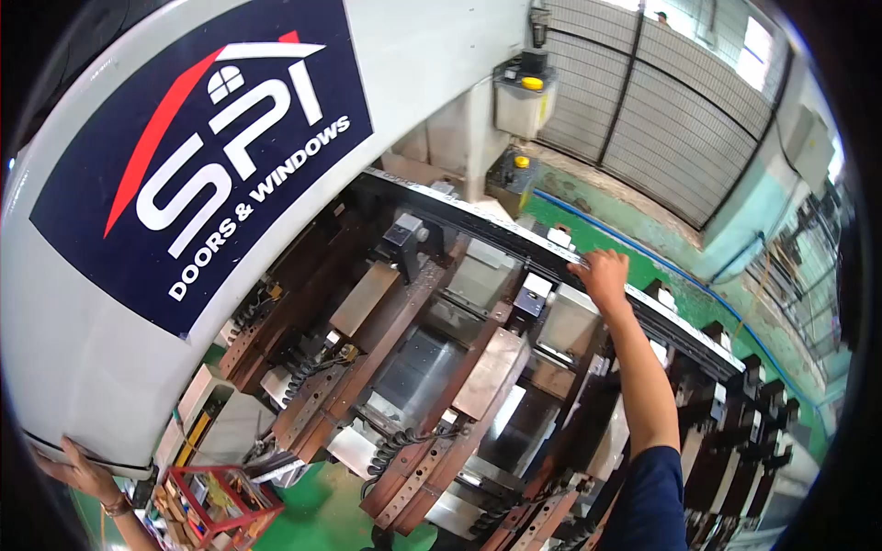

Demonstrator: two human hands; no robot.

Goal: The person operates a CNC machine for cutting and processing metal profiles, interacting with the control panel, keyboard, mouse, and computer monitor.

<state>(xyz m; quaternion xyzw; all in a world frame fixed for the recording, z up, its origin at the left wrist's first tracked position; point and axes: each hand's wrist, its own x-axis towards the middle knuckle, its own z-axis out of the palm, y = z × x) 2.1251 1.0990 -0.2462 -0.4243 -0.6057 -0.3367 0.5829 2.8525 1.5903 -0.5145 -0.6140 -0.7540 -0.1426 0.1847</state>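
Observation:
My right hand (604, 278) reaches across the machine bed, its fingers curled over a long black profile bar (487, 223). The bar has a whitish strip along its top and runs from under the white machine cover to the right. Beneath it are clamp blocks (532, 296) on brown metal rails (404, 321). At the lower left, my left hand (84, 473) rests against the bottom edge of the white cover (101, 367), fingers stretched out. That cover carries a dark blue sign (220, 156) reading "SPI Doors & Windows". Part of the left hand is lost in the dark image border.
A red-framed crate (220, 505) of small pieces stands on the green floor at lower left. Bottles with yellow caps (525, 96) hang behind the bar. A mesh fence (652, 110) and a blue hose (661, 268) lie beyond. More clamps (749, 432) line the right.

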